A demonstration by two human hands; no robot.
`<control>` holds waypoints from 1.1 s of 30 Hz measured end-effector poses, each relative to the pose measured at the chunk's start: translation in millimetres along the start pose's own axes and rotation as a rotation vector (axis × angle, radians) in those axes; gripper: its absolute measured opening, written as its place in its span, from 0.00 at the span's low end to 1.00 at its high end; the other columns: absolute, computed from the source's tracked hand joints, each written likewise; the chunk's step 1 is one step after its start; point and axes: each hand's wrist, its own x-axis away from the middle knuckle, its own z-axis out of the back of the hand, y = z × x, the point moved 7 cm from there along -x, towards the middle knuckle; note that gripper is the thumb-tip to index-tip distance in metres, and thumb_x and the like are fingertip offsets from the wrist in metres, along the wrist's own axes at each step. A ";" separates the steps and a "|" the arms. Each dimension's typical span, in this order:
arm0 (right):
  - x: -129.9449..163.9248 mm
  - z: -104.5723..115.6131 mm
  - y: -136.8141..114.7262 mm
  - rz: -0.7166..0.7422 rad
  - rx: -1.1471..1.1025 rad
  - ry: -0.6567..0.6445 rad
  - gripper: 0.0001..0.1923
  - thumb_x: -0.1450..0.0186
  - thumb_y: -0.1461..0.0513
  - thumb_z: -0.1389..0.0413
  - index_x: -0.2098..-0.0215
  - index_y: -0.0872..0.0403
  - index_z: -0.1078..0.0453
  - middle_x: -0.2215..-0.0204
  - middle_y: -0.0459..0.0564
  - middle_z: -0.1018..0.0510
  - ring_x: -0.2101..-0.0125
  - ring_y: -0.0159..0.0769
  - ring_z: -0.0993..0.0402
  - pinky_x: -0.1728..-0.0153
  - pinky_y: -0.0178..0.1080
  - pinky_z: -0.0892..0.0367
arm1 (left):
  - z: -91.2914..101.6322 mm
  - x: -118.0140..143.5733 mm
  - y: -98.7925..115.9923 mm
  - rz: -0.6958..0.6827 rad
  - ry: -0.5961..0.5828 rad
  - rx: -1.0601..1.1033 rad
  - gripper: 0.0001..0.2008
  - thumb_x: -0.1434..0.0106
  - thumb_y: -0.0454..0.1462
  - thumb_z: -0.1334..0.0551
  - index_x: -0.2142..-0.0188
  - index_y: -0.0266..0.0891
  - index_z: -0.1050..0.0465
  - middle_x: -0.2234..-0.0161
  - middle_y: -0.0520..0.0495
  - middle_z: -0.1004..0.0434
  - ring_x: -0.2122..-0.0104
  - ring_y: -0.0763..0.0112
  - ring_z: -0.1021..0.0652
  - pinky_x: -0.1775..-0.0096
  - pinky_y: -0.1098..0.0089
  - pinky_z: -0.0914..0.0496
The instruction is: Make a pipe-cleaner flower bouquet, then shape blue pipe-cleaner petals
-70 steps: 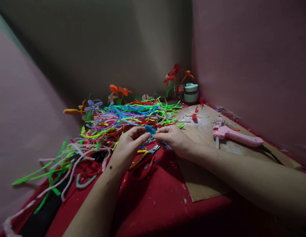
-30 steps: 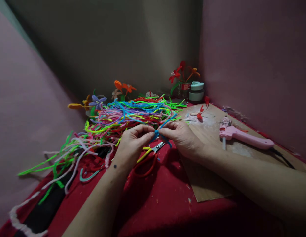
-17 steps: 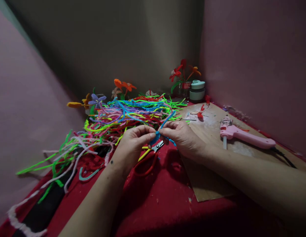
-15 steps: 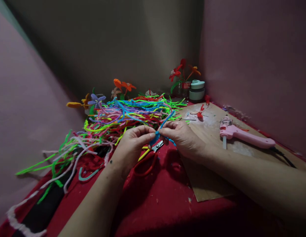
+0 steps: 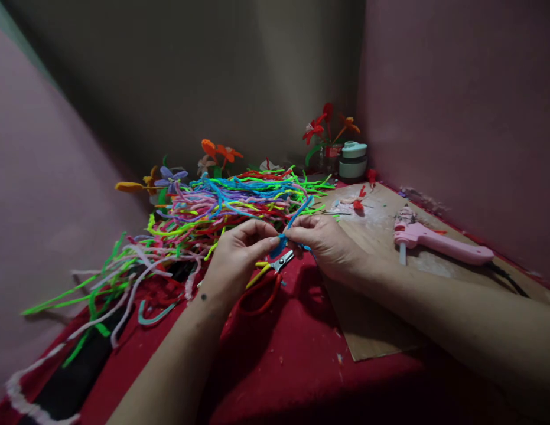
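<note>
Far left, loose green and pink strands (image 5: 101,283) trail off over the red cloth (image 5: 279,360) on the tabletop. Next, the big tangled heap of coloured pipe cleaners (image 5: 230,203), with small pipe-cleaner flowers (image 5: 215,153) standing behind it. Now the left hand (image 5: 237,257), fingers pinched narrow on a blue pipe cleaner (image 5: 281,241) held just above the cloth, in front of the heap. Right below it lie scissors (image 5: 268,277) with red and yellow handles. The right hand (image 5: 328,245) meets the left, fingers closed on the same blue piece, one end poking up past the thumb. Further right, a cardboard sheet (image 5: 381,324) carries a pink glue gun (image 5: 438,245), well apart from the hands. At the back corner, a pale tape roll (image 5: 353,160) beside red flowers (image 5: 323,127).
</note>
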 end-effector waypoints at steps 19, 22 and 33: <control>11.0 0.9 -10.9 0.141 0.315 0.104 0.05 0.48 0.68 0.47 0.80 0.57 0.32 0.84 0.41 0.32 0.80 0.26 0.38 0.77 0.32 0.43 | -16.9 16.5 27.1 -0.406 0.170 -0.709 0.07 0.43 0.34 0.42 0.70 0.39 0.25 0.74 0.50 0.23 0.75 0.72 0.26 0.69 0.74 0.36; 12.7 -0.2 -11.9 0.182 0.395 0.116 0.05 0.47 0.68 0.47 0.80 0.57 0.32 0.83 0.42 0.32 0.79 0.26 0.38 0.76 0.32 0.43 | -17.1 17.7 26.3 -0.364 0.197 -0.703 0.06 0.44 0.34 0.42 0.73 0.39 0.26 0.76 0.51 0.24 0.78 0.74 0.28 0.71 0.75 0.36; 12.9 -2.6 -12.5 0.154 0.402 0.104 0.05 0.49 0.69 0.47 0.82 0.58 0.34 0.84 0.41 0.33 0.81 0.25 0.39 0.78 0.31 0.44 | -12.2 15.4 11.4 -0.150 0.234 -0.561 0.06 0.48 0.35 0.42 0.74 0.37 0.26 0.80 0.52 0.25 0.81 0.74 0.27 0.76 0.76 0.35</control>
